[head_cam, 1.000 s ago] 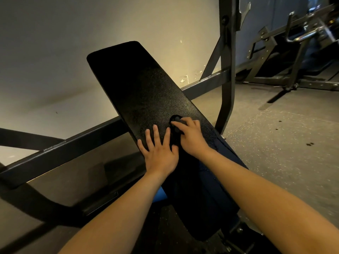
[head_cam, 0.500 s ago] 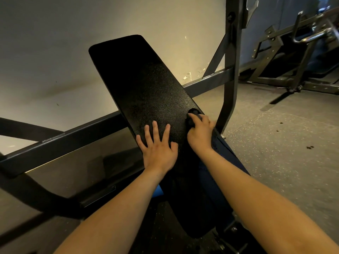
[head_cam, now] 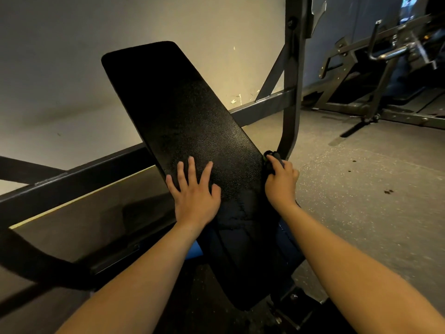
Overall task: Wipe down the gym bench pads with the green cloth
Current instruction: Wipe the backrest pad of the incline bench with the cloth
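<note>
A long black back pad [head_cam: 183, 112] of the gym bench slopes up and away from me toward the wall. Below it lies the darker seat pad [head_cam: 240, 256]. My left hand [head_cam: 195, 191] rests flat on the lower part of the back pad, fingers spread. My right hand [head_cam: 280, 179] is at the pad's right edge, closed around a bunched dark cloth [head_cam: 271, 157] that shows a little green. The cloth presses against the side of the pad. Most of the cloth is hidden in my fist.
A dark steel upright [head_cam: 292, 75] of the bench frame stands just behind my right hand. A slanted crossbar [head_cam: 79, 179] runs behind the pad on the left. Another machine [head_cam: 385, 75] stands at the far right on the speckled floor [head_cam: 361, 189]. A pale wall [head_cam: 72, 56] is behind.
My right hand has slid the cloth rightward across the back pad, from near its middle to its right edge. My left hand has stayed planted on the pad.
</note>
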